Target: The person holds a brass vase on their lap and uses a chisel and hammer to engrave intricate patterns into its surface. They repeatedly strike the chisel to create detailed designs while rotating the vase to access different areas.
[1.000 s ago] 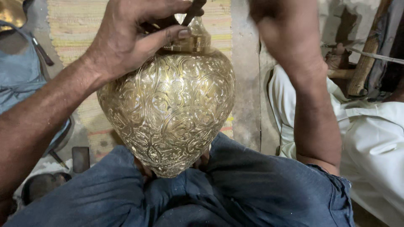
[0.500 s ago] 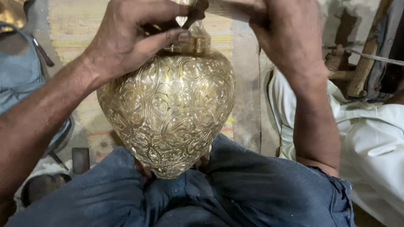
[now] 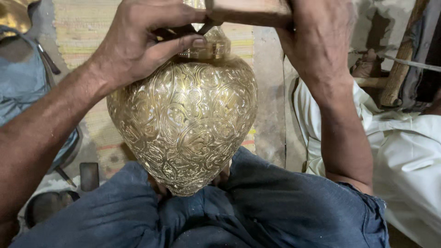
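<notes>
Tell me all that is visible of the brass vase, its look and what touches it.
The brass vase is shiny, gold-coloured metal, covered in engraved floral scrollwork. Its body is wide at the shoulder, tapering to a narrow end wedged between the person's knees in blue trousers. The narrow neck points away from the camera. The left hand grips the neck together with a thin dark tool; the right hand holds a wooden block above it.

Wooden tool [image 3: 250, 11] cut by top edge; vase base [image 3: 186, 186] hidden between legs.
</notes>
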